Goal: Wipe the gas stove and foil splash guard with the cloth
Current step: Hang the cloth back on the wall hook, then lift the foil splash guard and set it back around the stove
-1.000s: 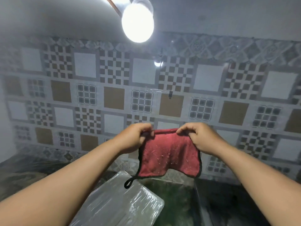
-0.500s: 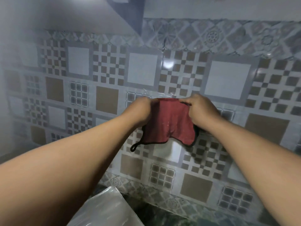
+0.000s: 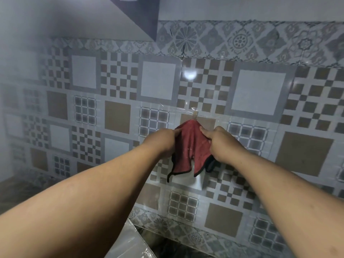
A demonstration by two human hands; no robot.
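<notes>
A red cloth [image 3: 189,146] with a black edge hangs against the patterned tile wall [image 3: 256,94], its top corner pulled up to a small clear hook [image 3: 195,113] stuck on the wall. My left hand [image 3: 162,140] pinches the cloth's left side and my right hand [image 3: 219,142] grips its right side. The cloth's lower corners dangle loose below my hands. A silvery foil sheet [image 3: 130,243], part of the splash guard, shows at the bottom edge. The gas stove is out of view.
A dark stone counter [image 3: 167,248] runs along the foot of the wall. A grey slanted hood or shelf [image 3: 137,17] juts out at the top left. A lamp's reflection [image 3: 189,74] glints on the tiles.
My hands have lifted the cloth higher and closer to the wall, bunching its top corner up to the hook. The view has tilted away from the lamp and the foil sheet.
</notes>
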